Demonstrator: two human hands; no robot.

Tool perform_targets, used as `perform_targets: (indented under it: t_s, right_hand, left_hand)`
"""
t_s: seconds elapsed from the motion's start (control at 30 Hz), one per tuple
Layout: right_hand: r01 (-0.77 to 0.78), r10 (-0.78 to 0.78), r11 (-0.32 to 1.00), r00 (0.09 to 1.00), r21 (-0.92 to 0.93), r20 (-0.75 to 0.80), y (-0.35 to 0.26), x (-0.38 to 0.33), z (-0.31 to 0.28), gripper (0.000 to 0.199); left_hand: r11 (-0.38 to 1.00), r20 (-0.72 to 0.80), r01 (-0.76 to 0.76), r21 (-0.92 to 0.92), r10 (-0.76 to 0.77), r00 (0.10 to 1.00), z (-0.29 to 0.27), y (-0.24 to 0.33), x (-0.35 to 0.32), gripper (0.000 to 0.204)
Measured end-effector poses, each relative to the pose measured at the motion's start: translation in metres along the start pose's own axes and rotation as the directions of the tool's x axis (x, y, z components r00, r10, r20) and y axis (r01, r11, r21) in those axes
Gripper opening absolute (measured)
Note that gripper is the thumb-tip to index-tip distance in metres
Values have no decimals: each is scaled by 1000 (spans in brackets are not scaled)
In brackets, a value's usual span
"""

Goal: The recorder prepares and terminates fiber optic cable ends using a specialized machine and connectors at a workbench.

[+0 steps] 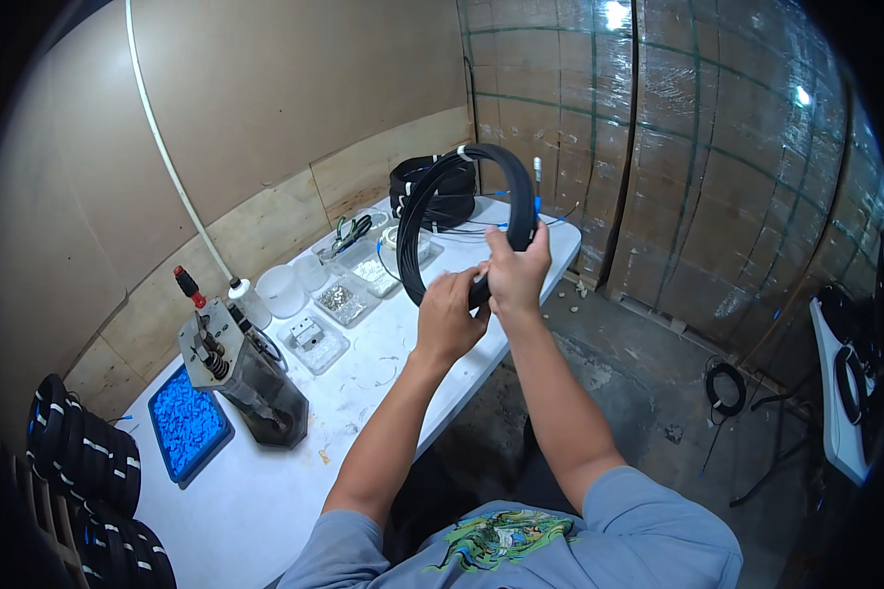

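"So where's the black cable coil (pixel 523 185)?"
"Upright over the white table (pixel 236 510): right hand (pixel 518 269) closed round its lower right side, left hand (pixel 449 308) curled, fingers gripping its bottom"

We observe one coil of black cable (pixel 523 192), wound in many turns into a ring — open at the centre. A white band (pixel 465 153) wraps the bundle near its top. The ring stands roughly upright, held up above the white table (pixel 363 393) and turned at an angle, so we see it as an oval. The left hand (pixel 448 312) and right hand (pixel 518 270) grasp its lower right portion. Beside its right edge we note a blue piece (pixel 537 204) — whether it belongs to the coil, we cannot tell.
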State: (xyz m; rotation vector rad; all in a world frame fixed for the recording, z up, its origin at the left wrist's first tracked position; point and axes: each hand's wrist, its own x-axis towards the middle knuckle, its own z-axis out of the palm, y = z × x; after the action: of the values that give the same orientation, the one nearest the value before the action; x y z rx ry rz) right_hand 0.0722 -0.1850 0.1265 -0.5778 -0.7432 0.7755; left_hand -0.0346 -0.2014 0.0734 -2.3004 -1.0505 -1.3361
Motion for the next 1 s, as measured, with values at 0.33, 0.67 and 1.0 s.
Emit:
perform_targets:
  t_s: [0.33,0.67,1.0]
  right_hand:
    - [116,-100,993,821,8,563,-23,-4,18,78]
    - [-282,314,946,920,-160,233,66,-78,-63,29]
    - [-453,462,809,884,375,71,25,4,-8,25]
  left_hand:
    - [691,-298,296,-659,-602,741,-13,-36,30,16]
    - [-192,117,-64,-979,-794,597,-25,-49,35,28]
    - [-437,228,-172,-883,-719,657,-24,-48,10,31]
